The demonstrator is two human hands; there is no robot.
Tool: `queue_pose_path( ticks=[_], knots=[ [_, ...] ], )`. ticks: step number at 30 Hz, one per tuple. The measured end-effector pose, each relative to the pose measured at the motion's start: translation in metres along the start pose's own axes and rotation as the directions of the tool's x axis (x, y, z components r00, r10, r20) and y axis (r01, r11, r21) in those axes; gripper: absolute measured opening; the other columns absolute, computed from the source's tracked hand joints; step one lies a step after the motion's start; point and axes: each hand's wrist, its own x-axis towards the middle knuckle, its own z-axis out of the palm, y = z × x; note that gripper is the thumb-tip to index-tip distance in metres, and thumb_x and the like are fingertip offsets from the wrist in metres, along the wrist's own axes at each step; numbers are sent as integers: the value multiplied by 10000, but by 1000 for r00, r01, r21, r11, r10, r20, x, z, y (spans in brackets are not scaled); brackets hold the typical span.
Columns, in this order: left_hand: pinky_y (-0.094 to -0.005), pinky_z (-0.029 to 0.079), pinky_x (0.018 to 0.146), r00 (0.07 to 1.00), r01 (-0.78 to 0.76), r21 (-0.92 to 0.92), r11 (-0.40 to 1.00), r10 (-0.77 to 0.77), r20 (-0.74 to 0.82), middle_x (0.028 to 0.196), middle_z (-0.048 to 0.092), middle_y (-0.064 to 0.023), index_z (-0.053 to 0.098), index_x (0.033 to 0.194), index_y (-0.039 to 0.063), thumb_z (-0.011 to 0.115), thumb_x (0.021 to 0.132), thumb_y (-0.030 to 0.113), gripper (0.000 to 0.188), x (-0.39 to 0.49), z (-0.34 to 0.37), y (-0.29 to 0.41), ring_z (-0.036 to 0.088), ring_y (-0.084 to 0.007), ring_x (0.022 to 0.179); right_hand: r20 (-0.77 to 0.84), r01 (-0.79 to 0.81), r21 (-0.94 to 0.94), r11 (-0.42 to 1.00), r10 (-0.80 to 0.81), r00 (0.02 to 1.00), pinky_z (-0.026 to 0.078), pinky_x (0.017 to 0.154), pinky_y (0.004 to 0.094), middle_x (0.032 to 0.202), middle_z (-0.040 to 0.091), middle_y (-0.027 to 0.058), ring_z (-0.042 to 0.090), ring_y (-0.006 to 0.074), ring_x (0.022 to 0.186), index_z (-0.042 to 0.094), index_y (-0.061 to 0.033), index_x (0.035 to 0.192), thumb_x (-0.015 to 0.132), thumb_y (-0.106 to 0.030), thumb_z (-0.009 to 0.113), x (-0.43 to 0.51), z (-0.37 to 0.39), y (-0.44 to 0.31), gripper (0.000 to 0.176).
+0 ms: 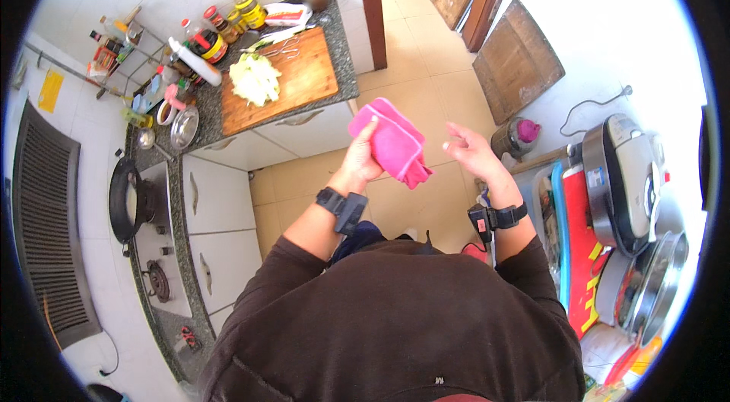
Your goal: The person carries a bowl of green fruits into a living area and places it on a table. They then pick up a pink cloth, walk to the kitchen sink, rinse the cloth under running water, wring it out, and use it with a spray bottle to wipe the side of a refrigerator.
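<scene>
A folded pink cloth (397,139) is gripped in my left hand (363,158), thumb on top and the lower end hanging loose. My right hand (472,152) is raised beside it with fingers apart, holding nothing and not touching the cloth. Both hands are over the tiled floor in front of my body. Ahead and to the left, chopped pale green vegetable (255,79) lies heaped on a wooden cutting board (311,68). Scissors (282,50) rest on the board behind the heap.
Bottles and jars (208,42) line the back of the granite counter (345,54). A black wok (122,199) sits on the stove (171,242) to my left. At right, an electric cooking appliance (619,179) and metal pots (656,288) stand near wooden boards (519,62) leaning on the wall.
</scene>
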Motion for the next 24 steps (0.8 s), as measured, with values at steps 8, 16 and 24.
queue_pose_path(
  ticks=[8, 16, 24],
  knots=[
    [-481, 337, 984, 997, -45, 15, 999, 45, -65, 1208, 487, -144, 394, 1228, 51, 571, 820, 242, 484, 110, 21, 70, 457, -304, 1125, -121, -42, 770, 636, 210, 970, 453, 797, 348, 1164, 535, 115, 561, 233, 986, 454, -71, 1232, 884, -278, 507, 91, -98, 18, 408],
    [-479, 386, 945, 995, 91, 100, 991, -87, -50, 1182, 508, -150, 404, 1212, 23, 527, 863, 215, 417, 260, 76, 120, 489, -309, 1094, -318, -25, 774, 633, 423, 849, 481, 718, 334, 1040, 596, 116, 596, 221, 879, 519, -24, 1119, 886, -288, 485, 148, -177, 36, 353],
    [-462, 329, 994, 984, 179, 26, 983, -180, 7, 1228, 470, -142, 404, 1213, 31, 576, 822, 208, 463, 371, 151, 161, 445, -294, 1141, -395, 121, 868, 481, 521, 757, 490, 689, 329, 979, 619, 108, 607, 222, 843, 546, -38, 1039, 893, -288, 463, 210, -256, 53, 301]
  ],
)
